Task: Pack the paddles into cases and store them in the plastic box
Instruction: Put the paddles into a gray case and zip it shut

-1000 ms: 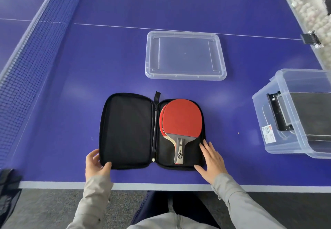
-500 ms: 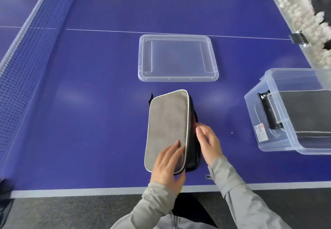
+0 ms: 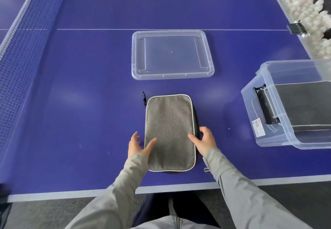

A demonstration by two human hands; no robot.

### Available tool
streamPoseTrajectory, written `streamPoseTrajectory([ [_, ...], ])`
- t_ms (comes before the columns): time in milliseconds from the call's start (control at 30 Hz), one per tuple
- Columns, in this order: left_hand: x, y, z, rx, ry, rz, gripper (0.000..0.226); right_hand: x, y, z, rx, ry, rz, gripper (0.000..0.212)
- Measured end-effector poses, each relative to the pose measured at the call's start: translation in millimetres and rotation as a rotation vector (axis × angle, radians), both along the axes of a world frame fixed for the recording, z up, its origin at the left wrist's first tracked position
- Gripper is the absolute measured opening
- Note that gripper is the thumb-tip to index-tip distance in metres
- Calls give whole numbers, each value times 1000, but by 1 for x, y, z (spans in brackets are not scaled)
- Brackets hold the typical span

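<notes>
Grey case [image 3: 169,132]: lies flat on the blue table [image 3: 80,103] between my hands; plastic box [image 3: 268,130] at its 3 o'clock.
Left hand [image 3: 137,146]: at 8 o'clock, fingers relaxed, thumb resting on the cover.
Right hand [image 3: 204,142]: at 4 o'clock, pinching the edge.
Change: I saw the cover tilted half a second ago; now it is down.

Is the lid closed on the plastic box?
No, the clear lid lies flat on the blue table, apart from the plastic box.
</notes>
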State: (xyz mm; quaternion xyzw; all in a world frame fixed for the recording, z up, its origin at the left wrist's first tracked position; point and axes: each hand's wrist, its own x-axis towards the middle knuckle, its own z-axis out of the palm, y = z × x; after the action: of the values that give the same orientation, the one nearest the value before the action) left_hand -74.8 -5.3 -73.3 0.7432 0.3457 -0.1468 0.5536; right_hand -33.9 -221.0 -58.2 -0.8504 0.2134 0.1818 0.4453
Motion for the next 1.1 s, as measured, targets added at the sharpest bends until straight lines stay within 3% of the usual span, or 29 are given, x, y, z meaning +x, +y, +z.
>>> streamPoseTrajectory([
  [133,29,4,-3,-190,116,98,71,-1,-4,-9,-9,27,10,44],
  [233,40,6,-6,-167,148,75,63,-4,-5,-10,42,-17,17,57],
  [433,48,7,-7,-181,185,-36,60,-3,-7,-16,62,47,67,49],
  [967,54,-16,-8,-466,193,-41,53,9,-27,-22,46,103,78,48],
  [1100,51,-25,-13,-485,134,104,49,7,-31,-18,22,80,123,50],
])
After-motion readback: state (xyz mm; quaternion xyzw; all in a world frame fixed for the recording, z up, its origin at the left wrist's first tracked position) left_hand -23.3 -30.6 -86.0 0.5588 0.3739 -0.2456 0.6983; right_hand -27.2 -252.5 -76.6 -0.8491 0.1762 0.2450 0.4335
